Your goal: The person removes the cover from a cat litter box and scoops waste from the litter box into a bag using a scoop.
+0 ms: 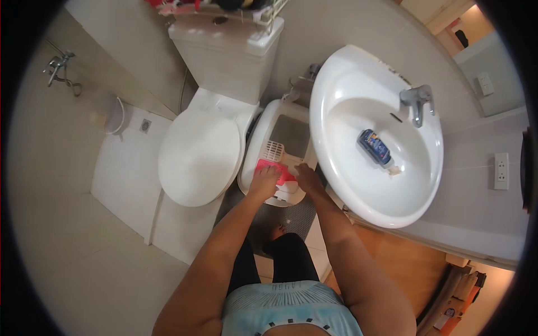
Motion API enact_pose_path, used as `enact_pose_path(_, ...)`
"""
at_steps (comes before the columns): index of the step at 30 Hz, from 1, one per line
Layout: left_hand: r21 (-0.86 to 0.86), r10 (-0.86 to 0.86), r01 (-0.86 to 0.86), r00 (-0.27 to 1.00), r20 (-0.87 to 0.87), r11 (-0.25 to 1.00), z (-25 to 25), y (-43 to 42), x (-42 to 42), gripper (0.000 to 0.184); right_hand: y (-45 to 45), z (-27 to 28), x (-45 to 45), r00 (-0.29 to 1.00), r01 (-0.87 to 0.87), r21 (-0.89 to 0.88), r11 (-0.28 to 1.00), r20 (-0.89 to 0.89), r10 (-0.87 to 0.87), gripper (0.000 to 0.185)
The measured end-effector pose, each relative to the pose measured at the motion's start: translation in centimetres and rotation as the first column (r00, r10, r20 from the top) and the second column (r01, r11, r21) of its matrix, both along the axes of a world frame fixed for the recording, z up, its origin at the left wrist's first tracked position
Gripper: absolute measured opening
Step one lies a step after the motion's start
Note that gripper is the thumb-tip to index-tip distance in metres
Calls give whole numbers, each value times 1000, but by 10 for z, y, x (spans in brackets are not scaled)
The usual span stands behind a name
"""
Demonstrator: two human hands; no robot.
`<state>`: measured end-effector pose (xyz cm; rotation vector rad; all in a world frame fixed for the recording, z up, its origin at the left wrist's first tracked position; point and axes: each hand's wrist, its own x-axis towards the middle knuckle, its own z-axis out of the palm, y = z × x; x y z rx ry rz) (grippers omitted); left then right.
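A white litter box (pixel 259 130) with a grey opening in its lid stands between the toilet and the sink. On top of it lies a pale slotted scoop (pixel 274 150). Below the scoop is a bright pink flat piece (pixel 263 164); whether it is cloth or plastic I cannot tell. My left hand (pixel 267 178) is closed over this pink piece. Beside its narrow right end, my right hand (pixel 306 176) has bent fingers over the lid; what they hold is hidden.
A closed white toilet (pixel 200 157) stands left of the box, with a rack (pixel 263 14) on its tank. The sink (pixel 386 193) juts out at right, with a dark blue bottle (pixel 374 147) lying in its basin under the faucet (pixel 417 103). A dark mat (pixel 300 217) covers the floor.
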<state>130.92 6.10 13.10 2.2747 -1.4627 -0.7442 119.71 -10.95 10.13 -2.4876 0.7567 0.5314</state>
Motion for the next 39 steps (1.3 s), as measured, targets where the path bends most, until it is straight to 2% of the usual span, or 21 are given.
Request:
enact_pose_path(1,8,-47,47,996,71,999,-20,-4,5,57,-3,-15,9,1000,-30,-92,995,-4,29,46)
enact_pose_path(3,21,-106,105,984,141,994,-60,-12,16,62,-11,-48,21,1000,27,-81,996,5,-26,48)
enact_pose_path(5,32,-221,224,916,336,974,-93,-16,20,74,-23,-89,27,984,-52,-182,982,158,81,49)
enact_pose_path(7,68,-257,249,898,358,966,-109,-23,23,78,-23,-102,37,991,-41,-214,976,114,67,49)
enact_pose_path(9,103,-296,278,877,378,955,-116,-28,23,82,-24,-114,39,949,-115,-428,896,220,226,40)
enact_pose_path(10,112,-300,278,876,377,954,-117,-30,22,81,-22,-120,39,951,-107,-426,898,220,217,40)
enact_pose_path(12,117,-306,283,873,379,952,-121,-38,24,80,-18,-126,46,963,-71,-581,811,171,207,37)
enact_pose_path(13,101,-315,302,839,443,948,-126,-40,23,80,-17,-125,49,964,-69,-580,812,169,203,37)
enact_pose_path(15,90,-330,330,801,499,940,-126,-40,18,79,-14,-126,46,991,-106,-459,882,23,131,34)
enact_pose_path(19,120,-332,313,820,466,942,-101,-39,19,72,-16,-111,43,986,8,-429,903,154,64,27)
enact_pose_path(21,112,-341,326,827,446,939,-86,-29,24,71,-14,-89,40,975,126,-184,975,203,-88,32)
enact_pose_path(22,53,-342,349,860,378,936,-77,-24,29,76,-10,-73,36,972,148,-181,972,206,-109,32)
enact_pose_path(23,-7,-354,374,884,304,928,-66,-19,33,81,-7,-55,28,966,203,-75,976,177,-187,35)
enact_pose_path(25,-26,-403,430,863,304,902,-24,-8,44,83,3,-15,10,940,304,29,952,151,-305,39)
enact_pose_path(29,-111,-492,522,843,218,846,68,10,49,90,37,74,-37,905,416,64,907,69,-419,40)
enact_pose_path(30,-100,-524,554,823,221,827,85,13,45,90,45,90,-51,894,432,202,879,32,-447,40)
enact_pose_path(32,-101,-630,690,703,331,717,109,13,36,74,63,130,-74,849,502,425,753,-76,-522,43)
enact_pose_path(33,-94,-670,728,667,327,679,120,12,28,74,75,146,-86,820,541,433,721,-79,-567,43)
enact_pose_path(35,-243,-664,754,655,362,611,137,6,2,76,96,171,-117,835,518,435,736,-71,-546,50)
enact_pose_path(37,-258,-738,821,571,361,509,152,-1,-32,77,123,196,-149,784,575,379,725,-5,-620,56)
enact_pose_path(39,-270,-801,881,468,373,390,168,-16,-64,77,139,228,-183,859,462,402,790,19,-512,51)
